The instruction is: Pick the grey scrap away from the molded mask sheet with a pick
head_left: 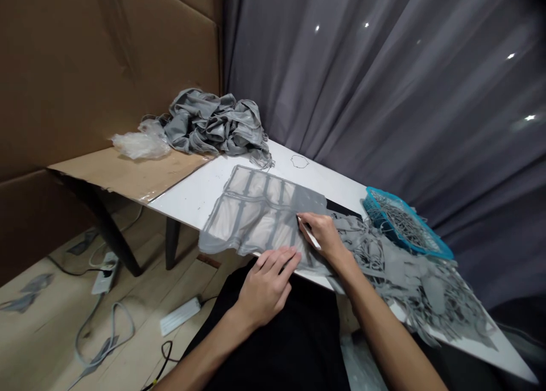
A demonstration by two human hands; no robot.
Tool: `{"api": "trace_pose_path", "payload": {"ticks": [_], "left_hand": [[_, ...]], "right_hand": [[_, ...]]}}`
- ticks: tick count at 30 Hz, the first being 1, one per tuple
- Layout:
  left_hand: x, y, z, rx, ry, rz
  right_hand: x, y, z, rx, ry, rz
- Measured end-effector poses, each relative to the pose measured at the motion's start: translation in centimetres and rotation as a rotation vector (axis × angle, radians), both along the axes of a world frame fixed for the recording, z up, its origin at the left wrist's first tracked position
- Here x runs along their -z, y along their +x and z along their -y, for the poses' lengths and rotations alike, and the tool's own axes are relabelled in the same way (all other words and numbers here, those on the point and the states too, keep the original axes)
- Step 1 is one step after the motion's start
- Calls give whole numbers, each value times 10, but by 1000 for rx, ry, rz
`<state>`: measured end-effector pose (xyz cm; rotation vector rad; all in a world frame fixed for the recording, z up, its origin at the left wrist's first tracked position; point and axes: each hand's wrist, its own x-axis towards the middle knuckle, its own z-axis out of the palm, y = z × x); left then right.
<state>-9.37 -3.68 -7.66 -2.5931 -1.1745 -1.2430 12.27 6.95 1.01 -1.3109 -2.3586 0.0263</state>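
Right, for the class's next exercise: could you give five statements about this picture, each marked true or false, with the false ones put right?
1. The right hand holds a slim white tool over the grey panelled sheet. True.
2. The left hand is raised against the curtain. False: the left hand is low, its fingers at the sheet's near edge.
3. The blue basket is to the right of the sheet in the picture. True.
4. The large crumpled grey fabric heap lies on the floor. False: the heap is up on the table.
5. Clear plastic lies just left of that heap. True.
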Motion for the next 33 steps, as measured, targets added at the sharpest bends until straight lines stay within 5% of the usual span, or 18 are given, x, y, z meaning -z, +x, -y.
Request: {"api": "trace_pose_path", "payload": {"ticks": [10,33], "left_hand": [[1,-1,0,-7,-6,-14],[3,0,1,-17,-20,-32]], "right_hand": [[7,-2,8,39,-83,-499],[7,-3,12,25,-112,-489]]}}
